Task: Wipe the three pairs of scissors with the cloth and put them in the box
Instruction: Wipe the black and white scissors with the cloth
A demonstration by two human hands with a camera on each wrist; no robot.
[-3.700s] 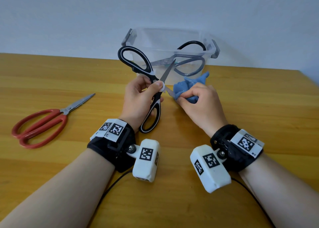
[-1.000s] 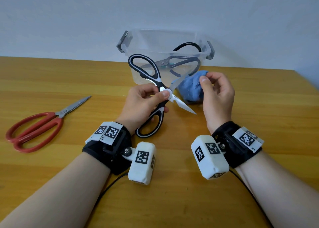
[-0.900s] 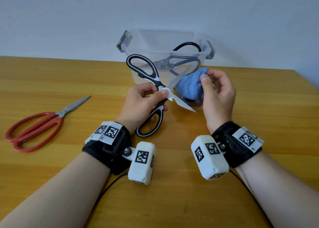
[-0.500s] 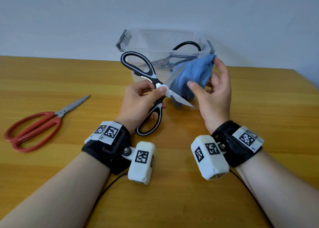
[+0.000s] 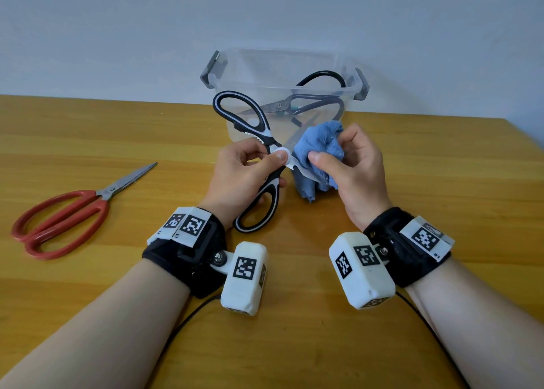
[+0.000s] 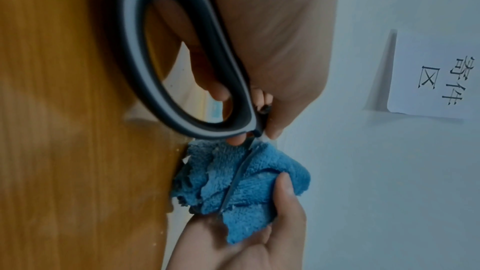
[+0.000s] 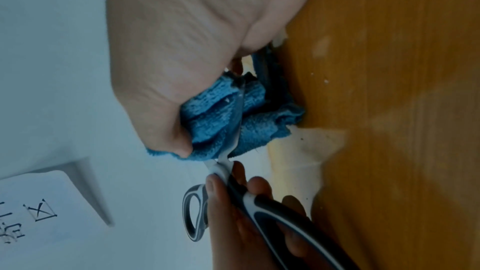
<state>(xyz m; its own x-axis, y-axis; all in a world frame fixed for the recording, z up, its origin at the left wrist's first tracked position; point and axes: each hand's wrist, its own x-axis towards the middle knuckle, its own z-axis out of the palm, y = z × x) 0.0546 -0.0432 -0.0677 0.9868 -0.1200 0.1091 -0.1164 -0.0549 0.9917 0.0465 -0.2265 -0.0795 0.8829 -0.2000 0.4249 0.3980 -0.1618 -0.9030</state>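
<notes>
The left hand [image 5: 238, 173] holds a pair of black-and-white kitchen scissors [image 5: 265, 164] above the wooden desk [image 5: 441, 164], its thumb pressed on the round white pivot and its fingers curled round the lower handle, so this grip is clamped on the scissors. The scissors are open: one handle loop rises toward the box, the other hangs down toward the wrist, and the blades spread apart to the right. The right hand [image 5: 356, 167] bunches a blue terry cloth [image 5: 321, 150] round the lower blade, thumb on the near side and fingers curled behind; this grip is closed on the cloth. In the left wrist view the blade's thin edge runs through a fold of the cloth [image 6: 241, 184], with the right hand [image 6: 249, 239] pinching it from below. The right wrist view shows the same blade sunk in the cloth [image 7: 233, 118] and the left hand [image 7: 249, 213] round the scissors' black-and-white handle [image 7: 272, 213]. A lower corner of the cloth hangs down close to the desk; I cannot tell whether it touches.

Behind the hands stands a clear plastic box with grey latches [image 5: 229, 73], and inside it lies a pair of steel scissors with black loop handles [image 5: 306, 100], leaning against the far right side. Well off to the left on the desk lies a pair of red-handled scissors [image 5: 67, 215], closed, blades pointing toward the middle. A white sheet with printed characters [image 6: 436, 81] hangs on the wall
</notes>
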